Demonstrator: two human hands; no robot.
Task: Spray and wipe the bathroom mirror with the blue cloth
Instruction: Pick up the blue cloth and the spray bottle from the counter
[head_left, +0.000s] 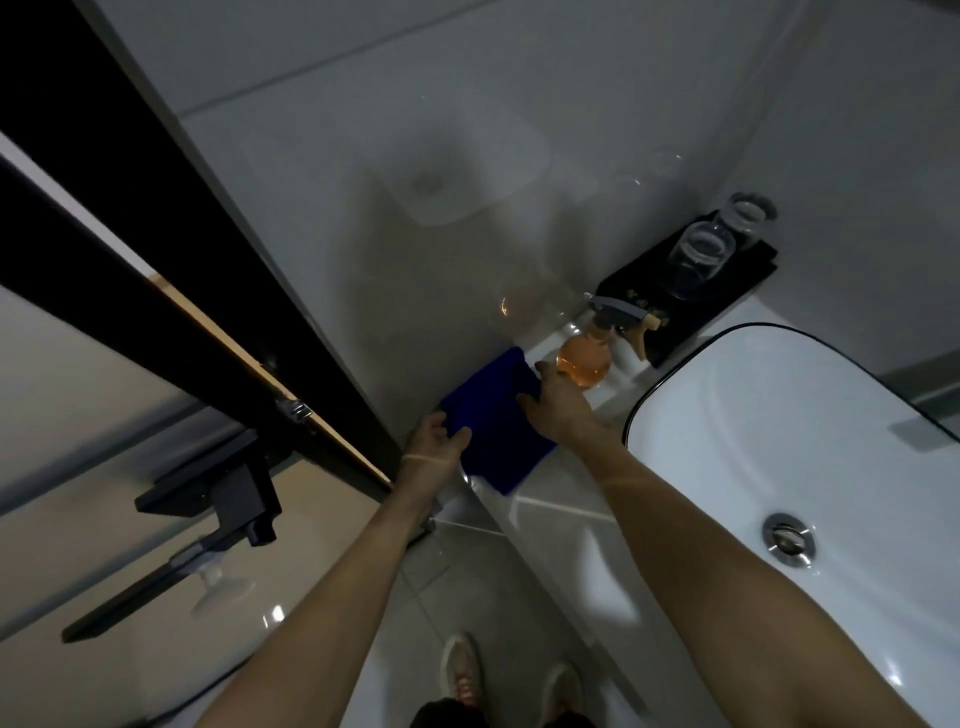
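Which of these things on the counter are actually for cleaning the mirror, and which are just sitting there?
For the job:
- folded blue cloth, left hand gripping its edge, right hand resting on it
- clear spray bottle of orange liquid

Lying about:
- two upturned clear glasses on a black tray
- white basin

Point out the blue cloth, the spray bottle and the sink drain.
blue cloth (493, 410): head view, middle of the fabric.
spray bottle (584, 364): head view, round orange body.
sink drain (788, 538): head view, metal stopper.
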